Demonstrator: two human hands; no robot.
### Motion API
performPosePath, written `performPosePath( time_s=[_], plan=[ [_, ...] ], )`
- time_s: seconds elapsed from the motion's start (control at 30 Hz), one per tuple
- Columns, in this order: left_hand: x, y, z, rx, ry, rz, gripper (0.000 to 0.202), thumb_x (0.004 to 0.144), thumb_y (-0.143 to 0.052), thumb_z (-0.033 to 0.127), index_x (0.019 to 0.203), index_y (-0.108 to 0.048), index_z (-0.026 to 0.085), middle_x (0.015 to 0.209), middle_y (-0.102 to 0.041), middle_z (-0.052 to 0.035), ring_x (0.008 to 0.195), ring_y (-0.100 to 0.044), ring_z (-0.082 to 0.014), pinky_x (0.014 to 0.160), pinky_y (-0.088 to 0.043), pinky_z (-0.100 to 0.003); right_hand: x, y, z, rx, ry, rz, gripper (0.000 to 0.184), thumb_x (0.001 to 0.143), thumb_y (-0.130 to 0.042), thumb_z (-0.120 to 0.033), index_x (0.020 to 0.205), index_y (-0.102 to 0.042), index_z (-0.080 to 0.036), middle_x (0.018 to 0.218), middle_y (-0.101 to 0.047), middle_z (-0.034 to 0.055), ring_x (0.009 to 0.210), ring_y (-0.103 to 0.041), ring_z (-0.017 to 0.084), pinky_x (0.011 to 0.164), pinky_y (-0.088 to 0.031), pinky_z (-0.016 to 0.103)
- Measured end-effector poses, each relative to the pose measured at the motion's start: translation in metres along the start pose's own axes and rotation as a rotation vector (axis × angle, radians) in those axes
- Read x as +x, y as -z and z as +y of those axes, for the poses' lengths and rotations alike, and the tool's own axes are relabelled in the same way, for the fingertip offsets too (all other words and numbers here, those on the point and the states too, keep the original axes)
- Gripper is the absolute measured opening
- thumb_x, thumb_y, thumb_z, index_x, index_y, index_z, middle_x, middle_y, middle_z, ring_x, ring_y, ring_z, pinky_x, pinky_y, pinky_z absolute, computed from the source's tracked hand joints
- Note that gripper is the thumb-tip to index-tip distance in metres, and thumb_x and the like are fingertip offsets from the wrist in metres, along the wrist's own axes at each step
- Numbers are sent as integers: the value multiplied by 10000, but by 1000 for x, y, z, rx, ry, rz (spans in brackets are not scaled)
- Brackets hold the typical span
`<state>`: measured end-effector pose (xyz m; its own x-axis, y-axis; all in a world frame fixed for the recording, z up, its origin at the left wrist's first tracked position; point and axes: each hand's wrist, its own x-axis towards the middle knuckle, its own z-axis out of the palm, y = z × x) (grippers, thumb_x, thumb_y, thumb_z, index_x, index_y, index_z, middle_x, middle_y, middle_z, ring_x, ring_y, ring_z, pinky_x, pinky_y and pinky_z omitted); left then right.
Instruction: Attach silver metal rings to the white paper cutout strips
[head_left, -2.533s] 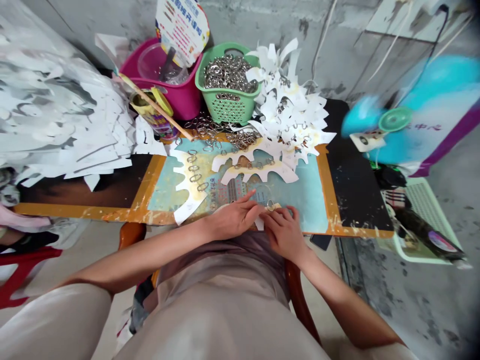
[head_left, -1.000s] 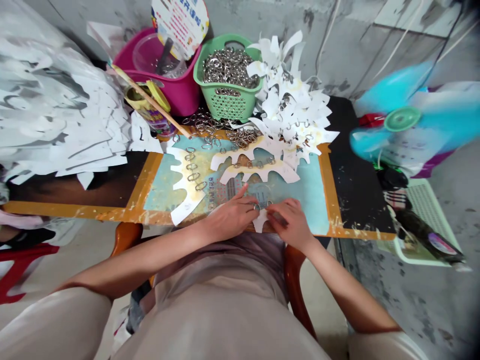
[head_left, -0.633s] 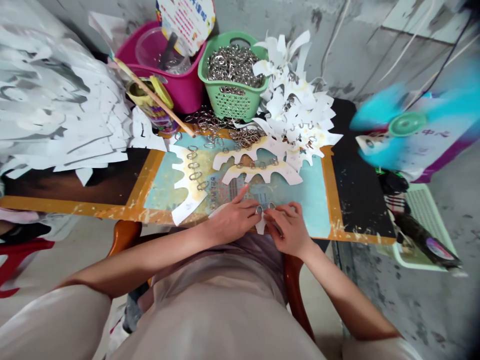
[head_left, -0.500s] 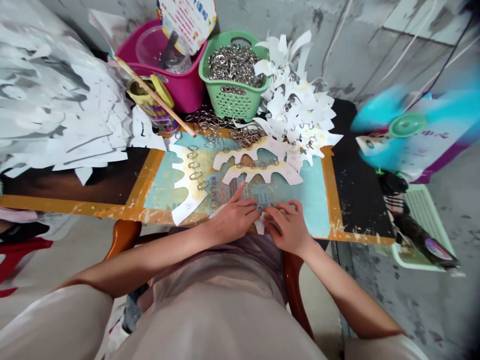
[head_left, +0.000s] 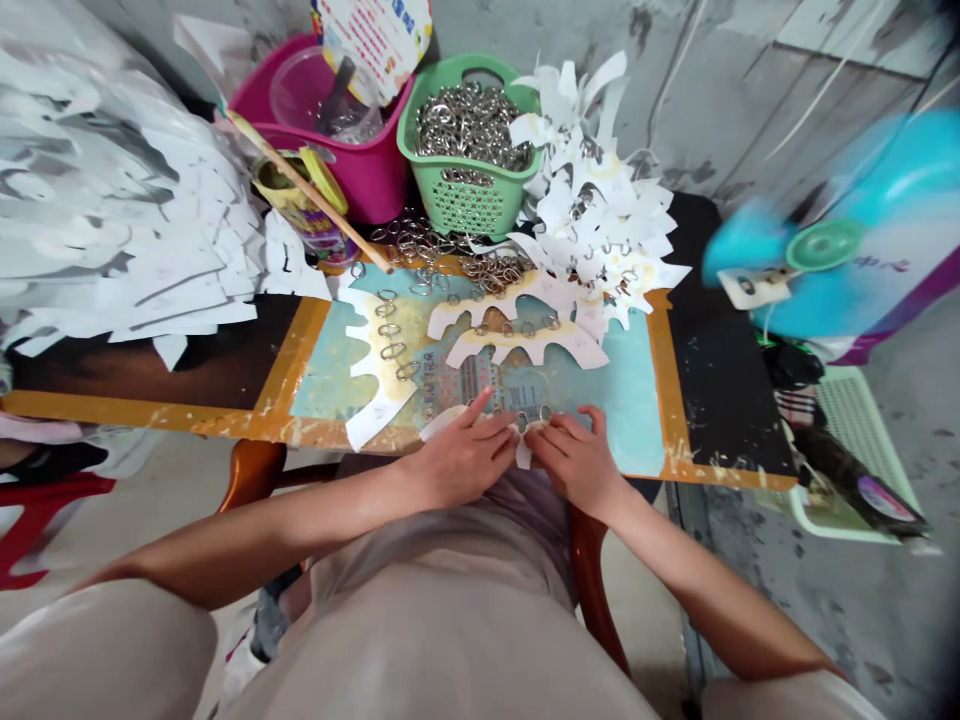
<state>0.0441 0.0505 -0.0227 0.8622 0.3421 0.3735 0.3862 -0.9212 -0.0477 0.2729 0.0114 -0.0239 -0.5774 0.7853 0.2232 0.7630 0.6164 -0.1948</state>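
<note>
Both hands work at the table's front edge on a white cut-out strip (head_left: 524, 455), mostly hidden beneath them. My left hand (head_left: 465, 455) presses its fingertips onto the strip, index finger stretched forward. My right hand (head_left: 581, 460) pinches the strip just to the right, fingers bent together. Small metal rings (head_left: 545, 411) stand at the strip's upper edge by the fingertips. Ahead lies a scalloped strip (head_left: 525, 348) with several rings along its glue-stained edge. To the left another ringed strip (head_left: 381, 385) lies lengthwise.
A green basket (head_left: 457, 200) full of rings stands at the back, beside a magenta basket (head_left: 371, 175) and a glue can (head_left: 304, 215) with a stick (head_left: 307, 190) across it. White cut-outs pile up left (head_left: 187, 220) and right (head_left: 592, 200). A blue fan (head_left: 825, 245) spins at right.
My right hand's fingers have folded down onto the strip close to the left fingertips. My left hand has stayed nearly in place. The view has shifted slightly.
</note>
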Motion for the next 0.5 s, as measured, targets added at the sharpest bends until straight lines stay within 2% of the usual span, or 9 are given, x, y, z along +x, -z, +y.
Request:
performPosePath(
  time_s=[0.1,0.17,0.27,0.33,0.43,0.5],
  plan=[
    [-4,1,6,31,39,-22,258,934,-496,141,1114,-670,79,1110,-697,-148,1238,-533,-263,1242,-97,-581,-6,6,-1,51,-6,-7,254,971,-529,-217,1206,-625,-229,1177,-722,60,1082,-568,243,1021,-222,495],
    [-6,0,9,35,99,-14,255,941,-509,168,1124,-674,104,1160,-679,-142,1234,-531,-277,1232,-77,-615,-5,12,0,117,-30,17,216,971,-539,-235,1158,-645,-235,1139,-732,44,1051,-579,234,994,-272,471],
    [-8,-1,13,19,205,5,227,935,-549,194,1114,-686,170,1204,-658,-119,1221,-533,-305,1195,-88,-696,4,17,4,214,-145,150,216,973,-520,-232,1136,-662,-229,1035,-723,56,963,-590,212,904,-379,400],
    [-10,-3,16,4,245,16,229,920,-573,183,1118,-687,194,1200,-651,-117,1225,-529,-314,1178,-106,-722,14,18,7,197,-230,195,241,955,-544,-269,1151,-670,-206,1098,-672,106,992,-574,238,883,-414,399],
    [-14,-6,19,-11,275,56,264,900,-592,157,1142,-681,211,1189,-644,-117,1222,-530,-304,1180,-113,-720,28,16,11,172,-236,54,197,897,-636,-319,1036,-697,-193,1201,-610,134,1130,-508,305,924,-412,444],
    [-16,-8,19,-8,290,85,283,894,-592,152,1153,-676,226,1192,-635,-113,1206,-535,-291,1184,-110,-712,34,16,13,239,-206,-52,112,877,-667,-289,926,-677,-189,1130,-641,111,1135,-505,300,934,-412,442]
  ],
)
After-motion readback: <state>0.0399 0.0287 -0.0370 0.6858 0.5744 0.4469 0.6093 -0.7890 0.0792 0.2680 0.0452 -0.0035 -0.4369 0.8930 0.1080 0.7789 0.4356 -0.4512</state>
